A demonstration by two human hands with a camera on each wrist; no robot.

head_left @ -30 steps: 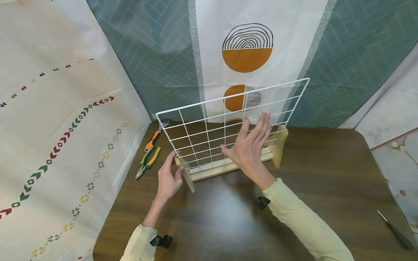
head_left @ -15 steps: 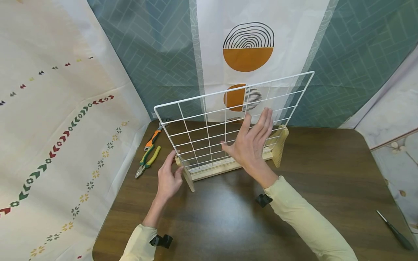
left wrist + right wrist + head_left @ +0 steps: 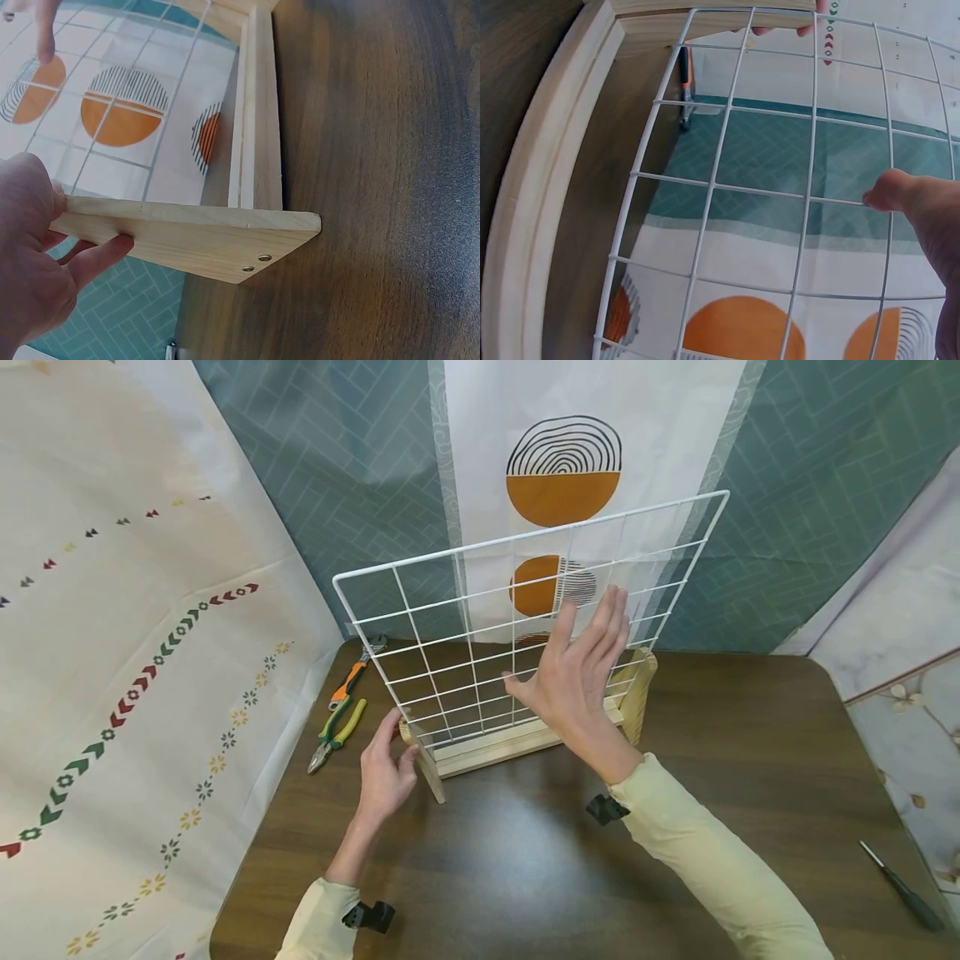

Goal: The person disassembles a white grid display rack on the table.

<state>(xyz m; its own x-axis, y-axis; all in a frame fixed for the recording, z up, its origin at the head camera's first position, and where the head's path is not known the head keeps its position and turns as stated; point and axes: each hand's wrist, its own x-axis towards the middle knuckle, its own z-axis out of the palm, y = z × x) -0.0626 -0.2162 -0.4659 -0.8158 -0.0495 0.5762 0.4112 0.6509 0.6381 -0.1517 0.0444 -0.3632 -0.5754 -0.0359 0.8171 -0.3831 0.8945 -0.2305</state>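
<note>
A white wire grid panel (image 3: 513, 537) stands within a pale wooden stand, whose low crossbar (image 3: 498, 753) joins two side boards. With thumb and fingers on opposite faces, my left hand (image 3: 384, 779) holds the upper part of the left side board (image 3: 191, 234); two screw heads show low on that board in the left wrist view. My right hand (image 3: 576, 689) lies against the grid's near side, fingers straight and thumb spread, with the thumb tip at a wire in the right wrist view. Behind my right forearm and hand, part of the right side board (image 3: 636, 693) shows.
Green-and-yellow pliers (image 3: 337, 735) and an orange-handled adjustable wrench (image 3: 352, 681) lie left of the stand on the brown wooden table (image 3: 510, 860). A dark-handled screwdriver (image 3: 903, 889) lies near the right edge. Patterned cloths hang behind and at the left.
The grid's top edge has risen and the panel stands more upright. My right hand has moved slightly upward with it. My left hand keeps its hold on the side board.
</note>
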